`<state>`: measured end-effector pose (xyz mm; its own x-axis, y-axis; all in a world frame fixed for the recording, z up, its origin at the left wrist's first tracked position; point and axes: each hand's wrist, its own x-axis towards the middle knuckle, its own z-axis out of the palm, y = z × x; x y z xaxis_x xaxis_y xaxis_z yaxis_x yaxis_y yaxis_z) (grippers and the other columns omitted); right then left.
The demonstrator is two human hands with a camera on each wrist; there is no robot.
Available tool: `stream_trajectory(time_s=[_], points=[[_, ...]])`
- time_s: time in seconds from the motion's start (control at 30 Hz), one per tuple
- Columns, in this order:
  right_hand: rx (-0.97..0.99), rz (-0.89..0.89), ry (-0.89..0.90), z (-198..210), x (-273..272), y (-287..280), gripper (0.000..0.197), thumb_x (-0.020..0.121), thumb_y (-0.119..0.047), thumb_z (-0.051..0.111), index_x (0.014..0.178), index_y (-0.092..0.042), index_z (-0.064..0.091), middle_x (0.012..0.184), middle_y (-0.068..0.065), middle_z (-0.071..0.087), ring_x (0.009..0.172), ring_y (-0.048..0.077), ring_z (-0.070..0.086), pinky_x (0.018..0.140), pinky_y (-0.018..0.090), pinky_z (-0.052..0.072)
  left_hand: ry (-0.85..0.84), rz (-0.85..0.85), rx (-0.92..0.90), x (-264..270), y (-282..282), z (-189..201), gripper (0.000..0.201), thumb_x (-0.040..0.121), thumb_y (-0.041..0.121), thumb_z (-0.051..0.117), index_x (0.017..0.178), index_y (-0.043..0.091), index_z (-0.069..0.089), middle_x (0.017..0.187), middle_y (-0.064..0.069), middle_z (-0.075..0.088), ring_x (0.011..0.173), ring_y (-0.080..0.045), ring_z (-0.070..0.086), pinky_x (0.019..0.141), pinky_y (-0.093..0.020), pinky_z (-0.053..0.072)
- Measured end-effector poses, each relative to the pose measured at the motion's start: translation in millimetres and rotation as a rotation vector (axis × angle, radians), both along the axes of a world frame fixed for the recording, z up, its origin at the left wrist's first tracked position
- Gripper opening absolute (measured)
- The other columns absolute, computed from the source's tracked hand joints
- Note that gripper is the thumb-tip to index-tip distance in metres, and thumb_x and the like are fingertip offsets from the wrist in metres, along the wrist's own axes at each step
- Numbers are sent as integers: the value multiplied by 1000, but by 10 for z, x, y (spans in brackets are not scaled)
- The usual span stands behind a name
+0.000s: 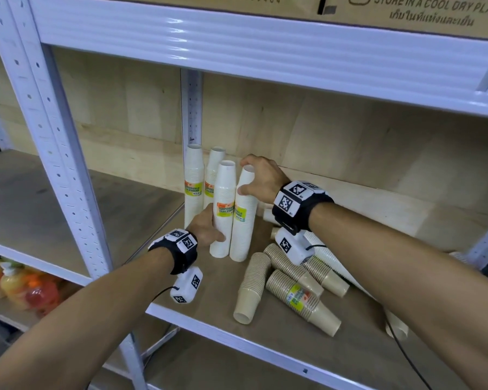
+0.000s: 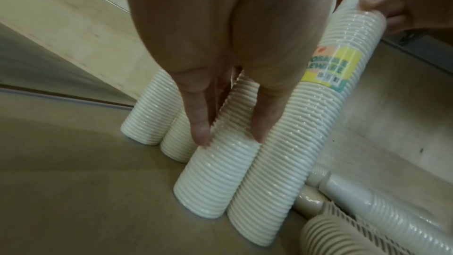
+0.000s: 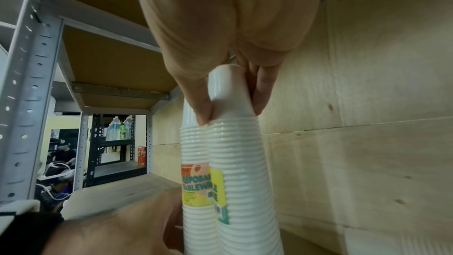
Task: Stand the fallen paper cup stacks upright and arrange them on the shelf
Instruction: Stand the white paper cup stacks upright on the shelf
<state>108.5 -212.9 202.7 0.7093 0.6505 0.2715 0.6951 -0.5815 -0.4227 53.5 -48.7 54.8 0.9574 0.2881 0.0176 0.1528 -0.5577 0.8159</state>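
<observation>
Four white cup stacks stand upright at the shelf's back left, two behind point(image 1: 193, 178) and two in front. My left hand point(image 1: 217, 226) point(image 2: 232, 137) grips the left front stack point(image 1: 224, 192) point(image 2: 215, 177) low down, thumb and fingers point(image 2: 198, 123) on either side. My right hand point(image 1: 247, 178) point(image 3: 230, 111) pinches the top of the right front stack point(image 1: 244, 229) point(image 3: 242, 162), which leans against its neighbour. Several brown cup stacks point(image 1: 302, 296) lie fallen on the shelf board point(image 1: 279, 342). A fallen white stack point(image 1: 330, 254) lies partly hidden under my right arm.
A white upright post point(image 1: 54, 136) stands at the left and the upper shelf beam point(image 1: 265, 52) runs overhead with cardboard boxes point(image 1: 406, 12) on it. Plywood backs the shelf. Juice bottles point(image 1: 17, 285) sit on a lower shelf at the left.
</observation>
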Motion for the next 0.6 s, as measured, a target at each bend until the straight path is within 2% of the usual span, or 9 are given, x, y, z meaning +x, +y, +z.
stream_trajectory(time_s=[0.13,0.2,0.3,0.4,0.5,0.6], points=[[15,-34,-5,-4,52,-10,57,82,-26,73,134,-16,51,137,5,55,123,22,53,88,25,43,-15,-20,-15,15,21,108,68,73,11,81,132,19,46,118,3,63,114,-20,59,99,-41,49],[26,-49,5,12,69,-23,53,84,-27,70,133,-16,52,137,4,56,122,22,54,85,24,41,-46,-42,-27,27,18,238,64,75,12,80,130,18,49,116,2,64,112,-19,60,97,-42,50],[21,-71,-3,52,85,-24,49,84,-31,69,130,-16,55,133,4,58,118,23,56,80,24,39,-112,-60,-34,39,25,508,58,76,15,80,125,18,51,110,5,66,106,-17,63,92,-39,53],[10,-98,-18,98,100,-18,50,84,-33,68,128,-15,56,131,4,60,115,24,57,79,26,41,-168,-28,-57,54,30,803,57,78,18,78,127,17,49,106,3,65,100,-18,64,85,-38,55],[-7,-126,-22,138,97,-26,47,85,-36,67,125,-14,57,125,4,60,111,25,58,77,26,40,-263,-4,-87,73,6,1075,42,85,20,73,122,15,54,97,5,62,90,-15,62,75,-28,53],[-13,-142,-21,138,97,-21,42,83,-39,68,115,-14,60,110,4,62,95,23,58,70,28,40,-334,44,-43,95,-20,1265,37,83,28,75,115,18,60,94,4,61,82,-10,59,69,-18,47]])
